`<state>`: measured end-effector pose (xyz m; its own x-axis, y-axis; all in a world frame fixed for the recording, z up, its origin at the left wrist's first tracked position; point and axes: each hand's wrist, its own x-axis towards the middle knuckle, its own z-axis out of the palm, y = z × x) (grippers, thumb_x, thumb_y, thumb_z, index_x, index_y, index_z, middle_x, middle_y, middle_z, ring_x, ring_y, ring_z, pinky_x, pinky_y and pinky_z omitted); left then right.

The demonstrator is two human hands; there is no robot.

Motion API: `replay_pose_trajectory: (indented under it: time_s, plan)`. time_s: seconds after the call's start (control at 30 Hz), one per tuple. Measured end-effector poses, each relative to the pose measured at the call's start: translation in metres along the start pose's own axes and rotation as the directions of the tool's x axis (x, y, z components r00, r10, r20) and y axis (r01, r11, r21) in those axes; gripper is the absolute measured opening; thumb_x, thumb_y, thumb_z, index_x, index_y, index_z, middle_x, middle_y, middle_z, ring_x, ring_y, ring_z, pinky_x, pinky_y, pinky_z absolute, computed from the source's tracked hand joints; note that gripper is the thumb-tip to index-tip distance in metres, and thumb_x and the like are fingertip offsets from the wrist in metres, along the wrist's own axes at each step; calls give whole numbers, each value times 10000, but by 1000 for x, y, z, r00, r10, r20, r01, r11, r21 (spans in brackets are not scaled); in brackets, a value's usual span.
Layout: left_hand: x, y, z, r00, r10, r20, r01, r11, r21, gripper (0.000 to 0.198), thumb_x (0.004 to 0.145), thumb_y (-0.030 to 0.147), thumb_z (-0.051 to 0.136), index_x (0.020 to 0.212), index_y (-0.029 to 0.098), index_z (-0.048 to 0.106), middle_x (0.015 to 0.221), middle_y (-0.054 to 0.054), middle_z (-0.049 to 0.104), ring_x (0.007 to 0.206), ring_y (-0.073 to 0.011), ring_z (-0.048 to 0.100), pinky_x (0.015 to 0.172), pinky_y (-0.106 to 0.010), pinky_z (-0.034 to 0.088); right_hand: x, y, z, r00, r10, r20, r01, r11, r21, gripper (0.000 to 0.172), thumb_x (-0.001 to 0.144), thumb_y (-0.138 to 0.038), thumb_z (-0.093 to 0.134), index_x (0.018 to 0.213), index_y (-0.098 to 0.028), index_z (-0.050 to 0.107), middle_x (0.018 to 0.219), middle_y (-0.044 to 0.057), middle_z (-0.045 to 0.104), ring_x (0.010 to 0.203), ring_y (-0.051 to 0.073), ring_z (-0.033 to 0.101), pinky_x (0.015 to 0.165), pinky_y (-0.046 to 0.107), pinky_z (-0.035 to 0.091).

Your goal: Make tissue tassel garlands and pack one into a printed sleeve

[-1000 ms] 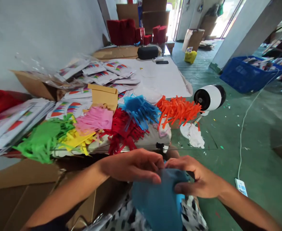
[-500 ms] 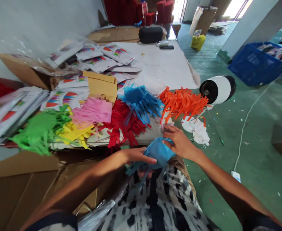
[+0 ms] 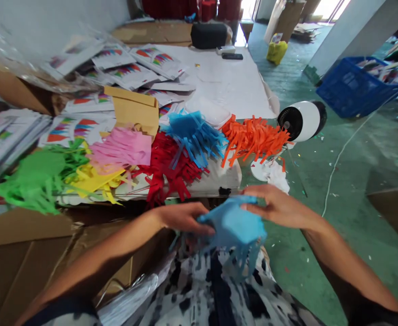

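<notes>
A light blue fringed paper piece [image 3: 236,224] is stretched between my two hands above my lap, its strips hanging down. My left hand [image 3: 188,219] pinches its left edge between thumb and fingers. At its upper right, my right hand [image 3: 267,206] grips the edge. Along the table's near edge lie fringed bundles: green [image 3: 43,174], yellow [image 3: 95,179], pink [image 3: 120,147], red [image 3: 172,167], blue [image 3: 195,136] and orange [image 3: 255,138].
Printed packets [image 3: 131,68] and a brown envelope [image 3: 134,111] lie behind the bundles on the table. A white and black fan [image 3: 302,121] is beyond the orange bundle. Blue crate [image 3: 351,88] stands on the floor; cardboard [image 3: 26,258] is below left.
The light blue piece has been turned and spread, its fringe now hanging on the right. My right hand has shifted right and down. The camera view has tilted slightly.
</notes>
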<state>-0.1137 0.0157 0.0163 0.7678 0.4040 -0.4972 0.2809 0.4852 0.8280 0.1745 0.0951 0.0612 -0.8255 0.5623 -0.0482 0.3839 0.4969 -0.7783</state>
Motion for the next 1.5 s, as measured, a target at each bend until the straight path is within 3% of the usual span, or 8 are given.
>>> replay_pose_trajectory:
  time_s: [0.2, 0.33, 0.43, 0.57, 0.63, 0.8, 0.93, 1.5]
  plan:
    - [-38, 43, -78, 851, 27, -525, 37, 993, 113, 391, 768, 547, 848, 853, 168, 810, 694, -60, 728, 479, -146, 602, 458, -228, 460, 47, 53, -15, 971, 121, -206, -122, 993, 9, 397, 954, -545, 608, 756, -206, 548, 687, -40, 492, 608, 115, 433, 566, 250, 330]
    - [-58, 41, -91, 537, 263, -801, 252, 856, 451, 342, 682, 477, 917, 885, 221, 815, 724, -44, 725, 692, -239, 704, 600, -266, 521, 62, 77, -5, 971, 129, -203, -149, 986, -82, 388, 929, -528, 590, 714, -213, 516, 636, -48, 425, 590, 115, 402, 556, 253, 288]
    - [-46, 38, -68, 301, 601, -740, 475, 579, 663, 424, 777, 449, 860, 1141, 246, 784, 1115, -136, 772, 1166, -388, 681, 991, -459, 538, 69, 84, -1, 974, 155, -166, -177, 976, -128, 337, 932, -488, 587, 744, -210, 553, 617, -46, 461, 581, 120, 433, 561, 255, 293]
    - [7, 23, -34, 666, 664, -340, 246, 235, 940, 822, 789, 369, 871, 1528, 262, 526, 1625, -132, 493, 1543, -366, 393, 1305, -593, 227, 76, 87, -4, 973, 173, -151, -200, 963, -182, 256, 938, -416, 604, 794, -205, 596, 658, -18, 575, 619, 146, 523, 586, 264, 337]
    - [35, 7, -26, 743, 614, -266, 165, 217, 962, 854, 799, 368, 866, 1548, 203, 491, 1639, -167, 461, 1560, -368, 372, 1297, -609, 263, 76, 82, -9, 962, 191, -196, -239, 934, -265, 181, 933, -358, 621, 846, -199, 625, 732, 17, 642, 682, 178, 574, 626, 283, 375]
    - [71, -21, -12, 605, 715, -350, 206, 284, 937, 612, 904, 200, 726, 1486, 128, 551, 1584, -191, 525, 1523, -323, 447, 1241, -496, 429, 53, 45, -2, 924, 69, -377, -297, 751, -590, 347, 960, -270, 586, 1287, -170, 646, 1269, 190, 693, 1118, 356, 615, 910, 454, 439]
    - [71, -18, 0, 511, 753, -415, 251, 331, 909, 367, 969, 184, 619, 1330, 176, 686, 1439, -152, 670, 1380, -330, 604, 1177, -561, 468, 28, 22, 33, 995, -23, -96, -45, 762, -646, 566, 949, -385, 644, 1462, -160, 565, 1457, 185, 618, 1295, 406, 538, 1042, 550, 389]
    - [51, -3, -6, 376, 690, -619, 404, 479, 779, 181, 1026, 296, 601, 927, 189, 710, 955, -58, 766, 940, -248, 671, 840, -375, 477, 44, 55, 26, 964, 185, -191, -252, 865, -434, 263, 1044, -311, 510, 964, -200, 734, 916, 62, 767, 847, 214, 682, 715, 308, 388]
